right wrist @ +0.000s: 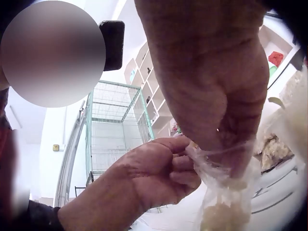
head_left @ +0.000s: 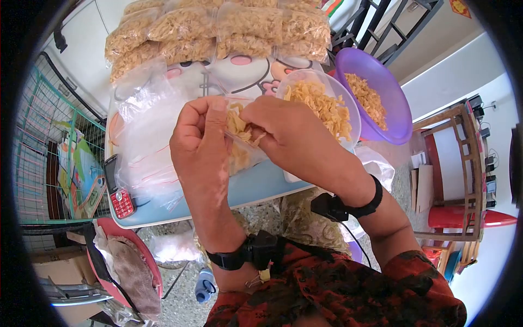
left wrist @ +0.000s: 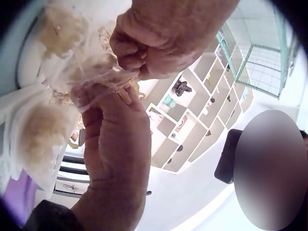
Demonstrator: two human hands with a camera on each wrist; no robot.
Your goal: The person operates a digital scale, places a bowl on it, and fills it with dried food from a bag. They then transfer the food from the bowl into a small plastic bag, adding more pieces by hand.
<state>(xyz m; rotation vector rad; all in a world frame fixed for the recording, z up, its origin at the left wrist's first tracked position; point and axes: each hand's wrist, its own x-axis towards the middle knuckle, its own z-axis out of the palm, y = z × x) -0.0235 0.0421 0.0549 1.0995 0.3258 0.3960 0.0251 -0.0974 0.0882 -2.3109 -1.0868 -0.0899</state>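
Note:
My left hand pinches the edge of a clear plastic bag with thumb and fingers. Pale yellow dried flakes show at the bag's mouth, and more lie lower inside it. At that mouth is my right hand, its curled fingers holding some flakes. In the left wrist view, thin plastic film overlaps the fingers of the right hand. Beside the right hand stands a clear bowl heaped with the same flakes.
Filled bags are stacked along the table's back. Flat plastic bags lie at the left, near a red keypad phone at the table's edge. A purple basin of flakes stands at right. A wire cage is left of the table.

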